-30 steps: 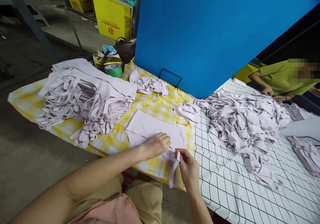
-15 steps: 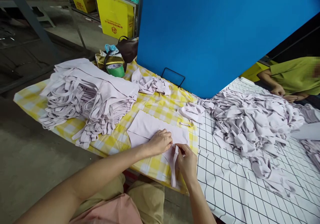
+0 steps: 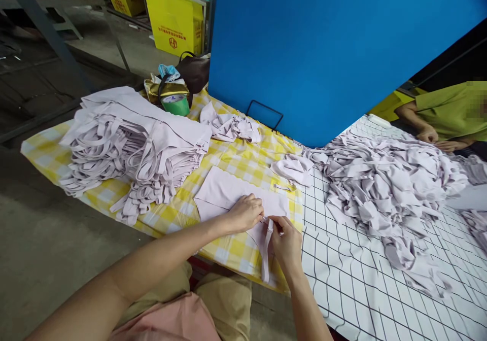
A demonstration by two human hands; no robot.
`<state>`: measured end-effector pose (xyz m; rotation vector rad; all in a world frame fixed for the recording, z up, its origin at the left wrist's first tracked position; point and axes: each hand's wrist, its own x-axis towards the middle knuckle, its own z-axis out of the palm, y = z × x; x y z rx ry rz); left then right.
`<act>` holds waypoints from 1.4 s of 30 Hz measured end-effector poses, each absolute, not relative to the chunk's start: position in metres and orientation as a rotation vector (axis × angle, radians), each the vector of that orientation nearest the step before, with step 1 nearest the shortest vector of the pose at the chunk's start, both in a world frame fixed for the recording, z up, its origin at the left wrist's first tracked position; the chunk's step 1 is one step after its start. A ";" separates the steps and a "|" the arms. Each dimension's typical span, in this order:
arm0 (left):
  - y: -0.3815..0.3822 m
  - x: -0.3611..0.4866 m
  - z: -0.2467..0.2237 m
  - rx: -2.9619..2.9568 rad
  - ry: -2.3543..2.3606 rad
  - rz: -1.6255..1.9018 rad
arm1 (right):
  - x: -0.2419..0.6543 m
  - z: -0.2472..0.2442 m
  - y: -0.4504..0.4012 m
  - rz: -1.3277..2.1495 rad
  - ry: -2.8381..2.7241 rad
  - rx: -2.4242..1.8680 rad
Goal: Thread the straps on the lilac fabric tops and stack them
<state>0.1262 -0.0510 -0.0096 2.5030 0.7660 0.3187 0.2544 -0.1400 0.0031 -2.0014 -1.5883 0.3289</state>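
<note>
A pale lilac garment (image 3: 218, 191) lies flat on the yellow checked cloth in front of me. Over its lower right part, my left hand (image 3: 248, 212) is closed in a pinch at the upper end of a strap. My right hand (image 3: 286, 242) pinches the same narrow shoulder strap (image 3: 266, 254) from the other side, fingertips almost meeting the left ones. The strap's looped lower part hangs toward the table's front edge. A small fitting seems to sit between the fingertips, but it is too small to make out.
Stacked lilac garments (image 3: 137, 128) stand at the left, and a loose heap (image 3: 388, 183) lies on the white gridded cloth at the right. A blue panel (image 3: 304, 62) rises behind. Green tape (image 3: 175, 104) sits at the back. Another person's hands (image 3: 437, 140) are at far right.
Both hands stay at the strap, with the fingertips slightly shifted and a small gap showing between them. The garment and piles lie as before; the view has moved slightly.
</note>
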 end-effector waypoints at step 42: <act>-0.059 0.094 -0.012 2.486 0.464 0.457 | 0.241 0.022 -0.243 1.175 -0.857 -1.828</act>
